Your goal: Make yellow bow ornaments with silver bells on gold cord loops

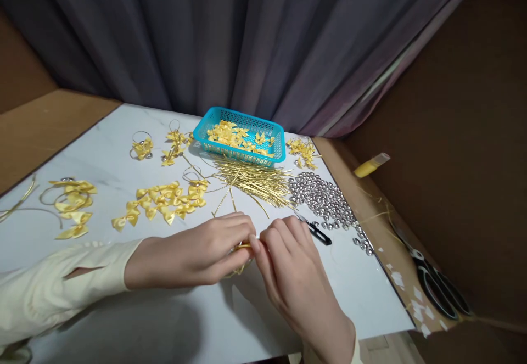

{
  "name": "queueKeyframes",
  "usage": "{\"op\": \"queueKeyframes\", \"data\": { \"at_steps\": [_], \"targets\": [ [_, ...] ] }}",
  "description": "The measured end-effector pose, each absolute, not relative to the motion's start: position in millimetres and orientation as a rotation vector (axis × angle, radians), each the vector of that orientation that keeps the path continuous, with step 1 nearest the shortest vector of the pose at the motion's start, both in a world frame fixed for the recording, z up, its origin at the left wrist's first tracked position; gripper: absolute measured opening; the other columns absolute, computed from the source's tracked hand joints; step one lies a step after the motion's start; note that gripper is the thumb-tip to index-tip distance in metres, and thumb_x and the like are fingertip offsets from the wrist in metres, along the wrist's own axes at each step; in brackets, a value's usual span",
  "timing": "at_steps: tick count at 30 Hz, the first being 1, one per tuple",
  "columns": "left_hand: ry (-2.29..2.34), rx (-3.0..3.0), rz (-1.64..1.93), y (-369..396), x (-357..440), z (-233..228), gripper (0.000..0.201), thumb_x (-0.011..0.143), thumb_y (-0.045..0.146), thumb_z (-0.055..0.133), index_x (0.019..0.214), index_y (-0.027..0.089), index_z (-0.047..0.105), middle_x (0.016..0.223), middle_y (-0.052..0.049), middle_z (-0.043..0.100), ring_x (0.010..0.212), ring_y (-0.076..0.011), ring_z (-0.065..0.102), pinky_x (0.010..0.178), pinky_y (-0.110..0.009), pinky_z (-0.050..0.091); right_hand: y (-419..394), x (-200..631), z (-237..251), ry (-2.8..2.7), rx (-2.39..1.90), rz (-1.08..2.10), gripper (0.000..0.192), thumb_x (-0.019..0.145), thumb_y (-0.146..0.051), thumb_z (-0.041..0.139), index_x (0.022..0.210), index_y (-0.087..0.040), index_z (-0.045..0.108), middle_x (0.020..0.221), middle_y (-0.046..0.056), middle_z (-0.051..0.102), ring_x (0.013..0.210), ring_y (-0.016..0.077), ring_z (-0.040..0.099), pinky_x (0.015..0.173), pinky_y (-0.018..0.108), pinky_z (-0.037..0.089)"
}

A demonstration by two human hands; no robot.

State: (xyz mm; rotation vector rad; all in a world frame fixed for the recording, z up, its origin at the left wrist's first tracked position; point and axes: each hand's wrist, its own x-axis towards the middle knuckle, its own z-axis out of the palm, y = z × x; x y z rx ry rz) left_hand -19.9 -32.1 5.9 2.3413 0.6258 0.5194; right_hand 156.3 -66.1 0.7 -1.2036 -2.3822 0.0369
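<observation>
My left hand (214,248) and my right hand (290,268) meet over the front of the white table, fingertips close together. Between the left thumb and fingers shows a bit of gold wire (242,247), with more gold strands below the hand; the rest is hidden. The right fingers are curled in a pinch at the same spot, and what they hold cannot be seen. Just beyond the hands lies a pile of gold wire pieces (255,180). Black thread snips (319,233) lie beside the right hand, near a heap of silver beads (321,196).
A blue basket (280,147) with yellow ribbon bows stands at the back. Loose yellow bows (168,199) and bows on wire rings (74,199) lie left. Large scissors (438,287), paper scraps (397,278) and a yellow tube (370,165) are on the brown right edge. A curtain (206,34) hangs behind.
</observation>
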Motion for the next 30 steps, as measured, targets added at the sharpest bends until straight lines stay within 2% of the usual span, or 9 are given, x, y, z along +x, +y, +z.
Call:
{"op": "queueKeyframes", "data": {
  "at_steps": [5, 10, 21, 30],
  "targets": [
    [0.58, 2.345, 0.501, -27.6, -21.5, 4.0, 0.021, 0.091, 0.012, 0.034, 0.073, 0.017, 0.041, 0.075, -0.002, 0.047, 0.07, -0.0143, 0.045, 0.067, -0.024, 0.039, -61.0, 163.2, 7.3, -2.514, -1.127, 0.266, 0.024, 0.096, -0.018, 0.034, 0.075, -0.017, 0.045, 0.071, 0.003, 0.048, 0.07, 0.0174, 0.037, 0.066, 0.032, 0.026],
    [0.579, 2.324, 0.443, -26.1, -23.5, 5.1, 0.021, 0.094, 0.016, 0.036, 0.076, 0.016, 0.046, 0.076, -0.002, 0.048, 0.072, -0.0139, 0.046, 0.069, -0.023, 0.038, -54.0, 168.7, 10.0, -2.534, -1.096, 0.457, 0.024, 0.097, -0.019, 0.033, 0.073, -0.018, 0.039, 0.069, 0.001, 0.045, 0.069, 0.0162, 0.037, 0.067, 0.031, 0.026],
    [0.573, 2.277, 0.43, -22.1, -24.7, 3.4, 0.02, 0.092, 0.016, 0.04, 0.074, 0.016, 0.048, 0.075, -0.002, 0.05, 0.071, -0.013, 0.049, 0.067, -0.021, 0.04, -42.0, 168.9, 4.9, -2.604, -0.886, 0.498, 0.021, 0.091, -0.016, 0.035, 0.07, -0.018, 0.037, 0.063, -0.001, 0.04, 0.058, 0.0128, 0.036, 0.062, 0.03, 0.027],
    [0.504, 2.266, 0.368, -22.7, -24.4, 6.9, 0.017, 0.092, 0.016, 0.044, 0.076, 0.016, 0.05, 0.075, -0.002, 0.052, 0.07, -0.012, 0.05, 0.066, -0.019, 0.041, -35.4, 185.1, 5.9, -2.386, -0.828, 0.599, 0.023, 0.095, -0.015, 0.035, 0.072, -0.02, 0.034, 0.066, -0.002, 0.038, 0.062, 0.0127, 0.036, 0.063, 0.028, 0.029]
  ]
}}
